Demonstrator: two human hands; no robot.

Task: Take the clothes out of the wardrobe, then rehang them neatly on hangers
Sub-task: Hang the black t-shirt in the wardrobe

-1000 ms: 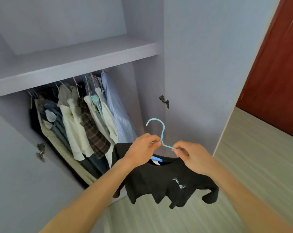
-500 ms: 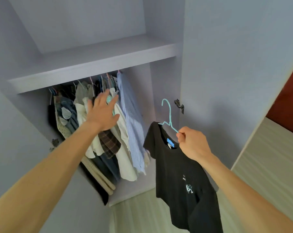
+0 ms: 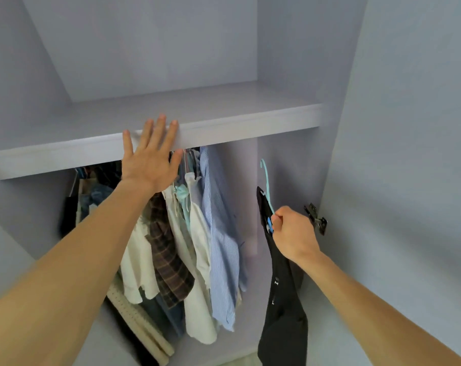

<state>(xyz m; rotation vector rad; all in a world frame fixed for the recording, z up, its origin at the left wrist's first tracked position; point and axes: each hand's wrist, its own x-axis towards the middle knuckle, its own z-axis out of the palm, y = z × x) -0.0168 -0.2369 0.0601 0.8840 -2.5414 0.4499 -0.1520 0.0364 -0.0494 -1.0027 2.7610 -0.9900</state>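
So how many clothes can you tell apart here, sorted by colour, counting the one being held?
Black T-shirt, on the teal hanger the right hand holds: 1
Blue striped shirt: 1
Brown plaid shirt: 1
Cream shirts: 2
Mint garment: 1
Total: 6. The dark clothes at the far left are too bunched to count.

The left arm is bare and stretched nearly straight, rising from the lower left corner toward the middle. The left hand [image 3: 150, 157] is lifted with its back to the camera, its fingers [image 3: 159, 128] straight and fanned upward, the thumb low on the right side. The right arm, also bare, comes in from the lower right and sits lower. The right hand [image 3: 294, 233] is curled, pinching a hanger [image 3: 268, 186].
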